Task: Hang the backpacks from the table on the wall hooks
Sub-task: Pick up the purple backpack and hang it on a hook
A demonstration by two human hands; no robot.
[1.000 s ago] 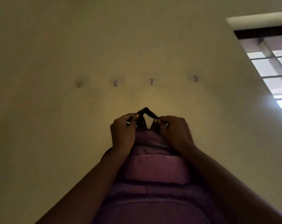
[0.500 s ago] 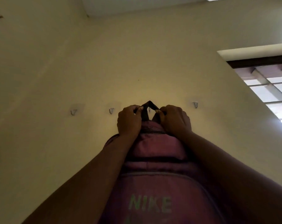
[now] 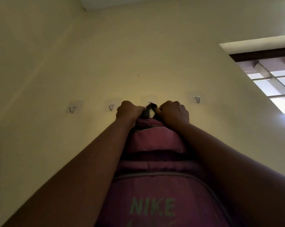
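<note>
I hold a pink backpack (image 3: 154,190) with green NIKE lettering up against the cream wall. My left hand (image 3: 127,111) and my right hand (image 3: 173,112) each pinch one side of its black top loop (image 3: 150,108). The loop's peak sits right at the third wall hook (image 3: 150,102), whose top just shows above it; whether the loop rests on the hook I cannot tell. Bare metal hooks show at the far left (image 3: 72,109), just left of my left hand (image 3: 111,107), and to the right (image 3: 197,99).
A window (image 3: 272,82) with a dark frame and bars is at the upper right. The ceiling corner (image 3: 84,7) shows at the top. The table is out of view.
Both hands have raised the backpack up the wall, bringing the loop from below the hooks to the third hook. My view has tilted upward and closer.
</note>
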